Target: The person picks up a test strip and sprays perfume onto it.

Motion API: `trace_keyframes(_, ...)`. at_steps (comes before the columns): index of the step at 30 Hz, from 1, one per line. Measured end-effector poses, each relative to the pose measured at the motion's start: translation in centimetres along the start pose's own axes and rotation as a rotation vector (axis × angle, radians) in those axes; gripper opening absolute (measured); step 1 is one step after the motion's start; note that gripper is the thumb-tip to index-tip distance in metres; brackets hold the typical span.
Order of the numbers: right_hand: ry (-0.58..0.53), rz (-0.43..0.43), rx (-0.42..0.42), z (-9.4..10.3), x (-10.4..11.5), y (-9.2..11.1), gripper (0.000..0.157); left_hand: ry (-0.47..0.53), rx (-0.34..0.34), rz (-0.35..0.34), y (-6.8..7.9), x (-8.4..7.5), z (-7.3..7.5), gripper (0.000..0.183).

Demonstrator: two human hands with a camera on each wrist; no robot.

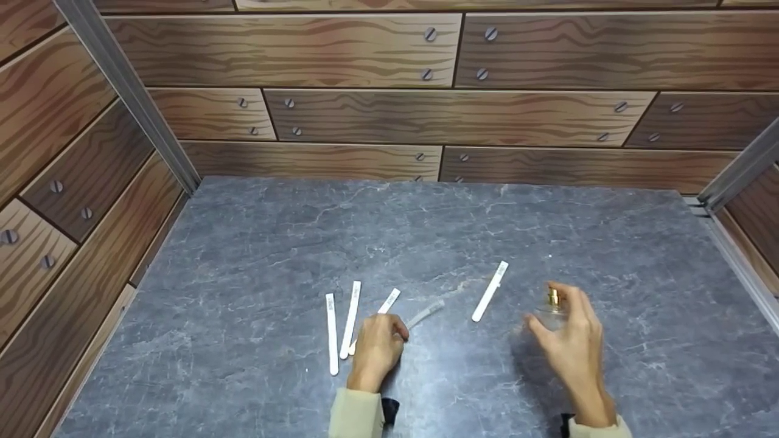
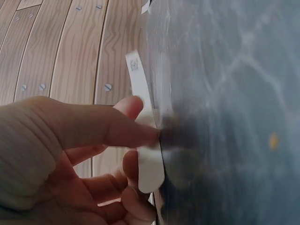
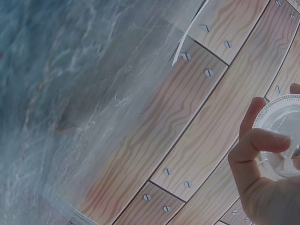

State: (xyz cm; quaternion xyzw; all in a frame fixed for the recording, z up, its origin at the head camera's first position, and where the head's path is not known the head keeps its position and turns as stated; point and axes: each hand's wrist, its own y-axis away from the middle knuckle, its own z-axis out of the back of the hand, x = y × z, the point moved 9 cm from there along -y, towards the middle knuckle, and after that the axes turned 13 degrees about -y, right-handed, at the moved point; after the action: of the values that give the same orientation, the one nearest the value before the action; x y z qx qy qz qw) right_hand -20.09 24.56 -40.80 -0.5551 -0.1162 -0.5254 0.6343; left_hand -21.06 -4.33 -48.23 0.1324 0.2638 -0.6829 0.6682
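Note:
My left hand (image 1: 378, 348) is low over the table and pinches a white paper test strip (image 2: 146, 110) between thumb and fingers. In the head view this strip (image 1: 426, 314) looks blurred and points up to the right. My right hand (image 1: 575, 337) grips a clear round glass perfume bottle (image 3: 274, 115) with ribbed edges. Its gold spray top (image 1: 553, 296) shows by my index finger; the hand hides much of the glass. Left of my left hand lie two more strips (image 1: 332, 334), (image 1: 351, 319), and a third strip (image 1: 390, 300) is partly hidden behind it.
Another white strip (image 1: 490, 292) lies between the two hands, farther back. The grey marbled table (image 1: 274, 243) meets wood-patterned walls (image 1: 365, 115) at the back and sides. Metal corner posts (image 1: 131, 91) stand at the edges.

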Motion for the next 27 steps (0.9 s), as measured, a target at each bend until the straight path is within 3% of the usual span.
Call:
trace_keyframes(7, 0.007, 0.002, -0.004, 0.0, 0.1, -0.1, 0.061, 0.122, 0.006, -0.031, -0.2, -0.3, -0.1, 0.029)
trace_keyframes(16, 0.007, 0.003, 0.003, -0.1, 0.3, -0.1, 0.062, 0.484, 0.102, 0.030, -0.4, -0.4, -1.0, 0.029)
trace_keyframes(27, -0.001, 0.024, -0.016, 1.0, 2.7, 0.2, 0.064, 0.600, 0.165, -0.011, 0.4, -2.0, -1.3, 0.042)
